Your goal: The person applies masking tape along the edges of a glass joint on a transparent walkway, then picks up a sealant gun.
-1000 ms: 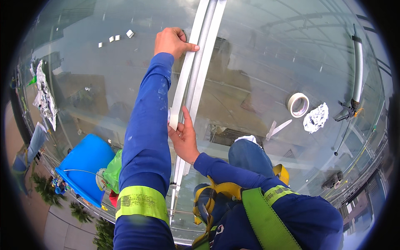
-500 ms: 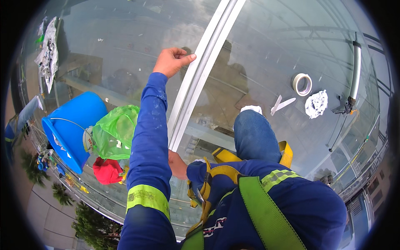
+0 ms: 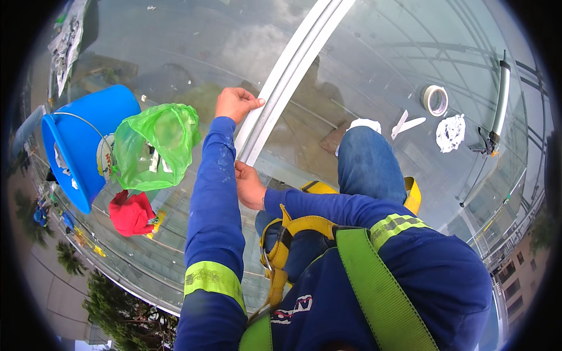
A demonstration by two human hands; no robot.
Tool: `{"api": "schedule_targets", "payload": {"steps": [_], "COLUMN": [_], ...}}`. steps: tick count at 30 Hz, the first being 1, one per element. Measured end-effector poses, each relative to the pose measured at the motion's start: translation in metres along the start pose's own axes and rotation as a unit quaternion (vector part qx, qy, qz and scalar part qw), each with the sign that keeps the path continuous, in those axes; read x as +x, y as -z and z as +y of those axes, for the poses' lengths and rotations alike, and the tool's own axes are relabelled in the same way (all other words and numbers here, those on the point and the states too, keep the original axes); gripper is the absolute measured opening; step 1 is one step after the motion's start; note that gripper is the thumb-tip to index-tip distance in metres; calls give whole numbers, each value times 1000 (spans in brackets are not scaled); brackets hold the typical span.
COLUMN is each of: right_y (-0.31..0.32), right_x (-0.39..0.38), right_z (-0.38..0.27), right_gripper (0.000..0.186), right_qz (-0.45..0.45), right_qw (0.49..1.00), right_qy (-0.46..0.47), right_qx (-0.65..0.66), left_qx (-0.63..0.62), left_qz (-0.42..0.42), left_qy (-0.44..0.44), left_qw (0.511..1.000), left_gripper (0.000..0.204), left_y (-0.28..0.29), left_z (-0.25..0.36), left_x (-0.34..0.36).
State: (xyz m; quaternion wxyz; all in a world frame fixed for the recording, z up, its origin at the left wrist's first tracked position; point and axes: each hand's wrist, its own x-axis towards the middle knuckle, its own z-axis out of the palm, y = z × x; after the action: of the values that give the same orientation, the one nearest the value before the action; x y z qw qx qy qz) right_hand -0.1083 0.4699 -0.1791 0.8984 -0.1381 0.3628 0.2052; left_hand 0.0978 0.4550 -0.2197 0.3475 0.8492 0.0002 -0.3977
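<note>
The left hand (image 3: pixel 237 104) is positioned with its fingers curled and its thumb extended against the left white tape strip (image 3: pixel 290 58); whether it pinches the strip cannot be determined. The right hand (image 3: pixel 250 186), partly covered by the left sleeve (image 3: pixel 213 199), is located at the near end of the strips with its fingers bent; its grip cannot be determined. The left strip and the right white tape strip (image 3: pixel 310 61) flank a grey joint, running from between the hands toward the far side across the glass panel (image 3: pixel 240 44). Left: a green plastic bag (image 3: pixel 177 124), a blue bucket (image 3: pixel 96 131) and, nearer, a red cloth (image 3: pixel 130 215). Right, beyond the denim-covered knee (image 3: pixel 369 161): a masking-tape roll (image 3: pixel 427 100), a crumpled white sheet (image 3: pixel 451 133) and, farthest right, a silver-barrelled caulking gun (image 3: pixel 501 102).
</note>
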Motion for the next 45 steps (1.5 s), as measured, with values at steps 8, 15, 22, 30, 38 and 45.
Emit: {"api": "schedule_targets", "payload": {"steps": [8, 15, 22, 30, 38, 45], "right_y": [-5, -1, -3, 3, 0, -14], "right_x": [-7, -1, 0, 2, -2, -5], "right_z": [-22, -18, -18, -33, -83, -110], "right_gripper": [32, 31, 31, 27, 28, 35], "right_qz": [26, 8, -3, -1, -40, -86], "right_qw": [998, 998, 999, 997, 993, 986], "right_qy": [-59, -51, -40, -60, -110, -142], "right_qx": [9, 41, 37, 43, 28, 23], "left_qx": [74, 83, 87, 179, 181, 300], "left_qz": [77, 66, 66, 70, 148, 163], "left_qy": [18, 12, 18, 35, -185, -286], "left_qw": [994, 994, 994, 981, 954, 895], "left_gripper": [38, 38, 39, 51, 56, 44], "left_y": [-17, -15, -14, -11, -31, -50], "left_z": [-10, -6, -7, 35, 208, 285], "left_x": [2, 5, 6, 26, 186, 248]}}
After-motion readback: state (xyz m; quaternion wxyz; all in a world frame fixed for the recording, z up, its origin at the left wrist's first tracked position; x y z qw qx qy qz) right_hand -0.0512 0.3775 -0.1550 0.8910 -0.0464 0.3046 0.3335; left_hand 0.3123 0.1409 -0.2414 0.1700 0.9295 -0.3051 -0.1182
